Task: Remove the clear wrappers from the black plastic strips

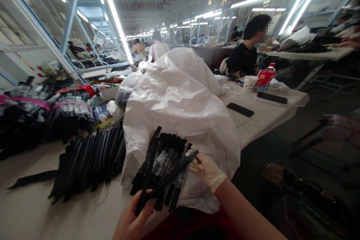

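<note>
My bare left hand [136, 213] is closed round the lower ends of black strips, one standing nearly upright and another slanting up to the right. In a pale glove, my right hand [204, 168] pinches the far end of the slanting black strip [176, 168]. Beneath both hands, a pile of black strips [165, 150] with clear plastic pieces lies on a large white plastic sack [177, 101]. To the left, a wide row of black strips [92, 157] lies side by side on the table.
Bundles of black strips tied with pink bands [28, 101] sit at the far left. A black phone [240, 109], a second dark phone [272, 98] and a red bottle [266, 77] are on the table [253, 131] at right. A person in black [243, 58] sits beyond.
</note>
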`<state>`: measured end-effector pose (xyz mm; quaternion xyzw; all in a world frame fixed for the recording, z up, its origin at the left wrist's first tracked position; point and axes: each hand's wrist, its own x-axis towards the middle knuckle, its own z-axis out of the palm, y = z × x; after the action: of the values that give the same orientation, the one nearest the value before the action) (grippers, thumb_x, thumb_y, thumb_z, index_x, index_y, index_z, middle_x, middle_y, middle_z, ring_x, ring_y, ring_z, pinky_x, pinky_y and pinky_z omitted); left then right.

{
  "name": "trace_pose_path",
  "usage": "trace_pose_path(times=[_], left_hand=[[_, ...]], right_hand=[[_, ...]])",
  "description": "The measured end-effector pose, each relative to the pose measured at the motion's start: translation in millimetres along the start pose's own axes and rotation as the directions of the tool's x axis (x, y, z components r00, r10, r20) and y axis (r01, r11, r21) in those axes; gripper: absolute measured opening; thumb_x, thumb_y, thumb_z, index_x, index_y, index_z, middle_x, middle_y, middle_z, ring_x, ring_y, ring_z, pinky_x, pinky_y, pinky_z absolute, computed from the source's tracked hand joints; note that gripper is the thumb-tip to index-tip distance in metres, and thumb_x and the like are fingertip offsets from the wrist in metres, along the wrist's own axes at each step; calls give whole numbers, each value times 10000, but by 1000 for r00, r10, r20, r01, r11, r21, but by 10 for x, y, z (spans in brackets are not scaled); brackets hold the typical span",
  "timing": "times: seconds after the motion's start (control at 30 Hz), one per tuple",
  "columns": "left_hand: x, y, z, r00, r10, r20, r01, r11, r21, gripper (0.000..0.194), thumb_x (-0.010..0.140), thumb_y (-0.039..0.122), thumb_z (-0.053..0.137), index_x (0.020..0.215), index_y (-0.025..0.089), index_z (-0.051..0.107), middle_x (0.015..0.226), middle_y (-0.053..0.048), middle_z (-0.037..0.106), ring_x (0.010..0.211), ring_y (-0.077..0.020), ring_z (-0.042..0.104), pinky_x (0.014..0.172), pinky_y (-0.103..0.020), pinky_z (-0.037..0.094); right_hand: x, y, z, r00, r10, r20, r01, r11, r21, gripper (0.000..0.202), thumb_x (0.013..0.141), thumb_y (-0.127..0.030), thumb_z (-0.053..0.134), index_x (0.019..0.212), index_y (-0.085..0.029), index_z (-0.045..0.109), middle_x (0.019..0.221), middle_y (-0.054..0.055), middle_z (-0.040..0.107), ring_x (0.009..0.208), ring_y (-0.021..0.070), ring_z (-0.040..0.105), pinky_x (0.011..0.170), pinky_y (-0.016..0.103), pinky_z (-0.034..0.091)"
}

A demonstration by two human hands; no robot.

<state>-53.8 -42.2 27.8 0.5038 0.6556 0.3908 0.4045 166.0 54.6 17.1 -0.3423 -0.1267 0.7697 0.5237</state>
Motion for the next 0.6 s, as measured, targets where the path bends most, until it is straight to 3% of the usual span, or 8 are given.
trace_pose_path(times=[0.07,0.2,0.3,0.43,0.53,0.6], left_hand=[[10,65,0,1000,-6,0,6,1000,11,345,650,475,628,819,175,654,595,25,599,574,-167,534,577,-257,438],[27,103,9,1000,-13,-26,12,1000,-8,303,626,453,650,771,188,662,602,22,610,588,-174,541,590,-256,442],[43,36,-18,999,-12,-40,11,1000,-12,304,625,458,656,761,186,664,605,16,622,600,-178,552,585,-251,445],[78,-61,-102,1000,-2,10,2,999,36,330,628,466,656,789,179,670,642,0,654,631,-195,582,605,-259,467],[101,-20,-115,1000,11,26,-13,996,85,326,630,462,650,791,180,676,657,-4,667,635,-200,591,601,-259,477],[116,53,-86,999,36,12,-37,994,104,304,636,452,644,778,184,671,643,3,660,624,-196,589,591,-253,477]], right_hand=[[-15,-4,-17,999,-4,-37,2,1000,-31,295,570,-346,785,544,-137,579,404,-93,422,322,-3,237,345,161,234],[-92,-48,4,984,-79,-159,59,990,-125,270,525,-341,803,583,-161,612,486,-55,537,425,62,453,446,200,379],[-122,-88,45,977,-151,-151,126,979,-162,307,462,-337,828,565,-180,584,515,-61,549,503,92,519,503,214,420],[-81,-108,-11,976,-217,-31,199,939,-282,276,527,-365,799,578,-188,593,568,-47,574,566,112,542,561,238,435],[-59,-95,-82,958,-258,125,285,805,-521,262,638,-418,723,586,-182,621,547,-35,559,553,115,510,580,256,415],[-77,-92,-81,951,-274,141,304,759,-576,276,652,-441,704,601,-179,635,545,-31,555,548,118,495,585,266,408]])
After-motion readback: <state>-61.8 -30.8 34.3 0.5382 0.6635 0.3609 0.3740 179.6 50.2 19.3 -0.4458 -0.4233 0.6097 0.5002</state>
